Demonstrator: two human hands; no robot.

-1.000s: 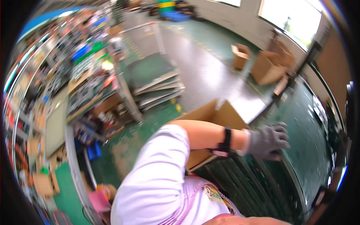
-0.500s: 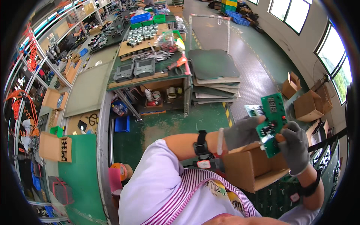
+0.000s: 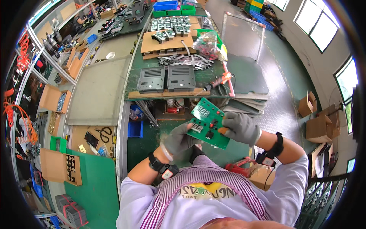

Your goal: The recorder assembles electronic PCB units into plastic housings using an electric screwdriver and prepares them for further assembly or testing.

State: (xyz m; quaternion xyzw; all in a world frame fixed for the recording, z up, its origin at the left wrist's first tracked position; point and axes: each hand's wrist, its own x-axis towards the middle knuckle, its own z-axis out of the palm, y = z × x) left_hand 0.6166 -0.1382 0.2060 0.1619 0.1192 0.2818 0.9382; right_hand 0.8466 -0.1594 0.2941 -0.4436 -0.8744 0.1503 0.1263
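In front of my body I hold a green circuit board (image 3: 208, 123) tilted in the air. Two small digit displays, red buttons and black parts show on it. Whether this is a single board or two overlapping ones I cannot tell. My left hand (image 3: 179, 139), in a grey glove with bare fingertips, grips the lower left edge. On the right edge, the fingers of my right hand (image 3: 242, 128), gloved likewise, are closed. Beyond the board, two dark grey plastic housings (image 3: 181, 78) lie side by side at the near edge of a green workbench (image 3: 152, 97).
An orange-and-black power screwdriver (image 3: 219, 81) lies right of the housings. Behind them are ribbon cables (image 3: 185, 61) and cardboard with several boards (image 3: 171, 24). A conveyor line (image 3: 97, 89) runs along the left. Stacked mats (image 3: 248, 101) stand right of the bench, cardboard boxes (image 3: 319, 129) farther right.
I have turned left to face the workbench, away from the open carton. The circuit board, held in both hands, has moved from the right side to in front of me.
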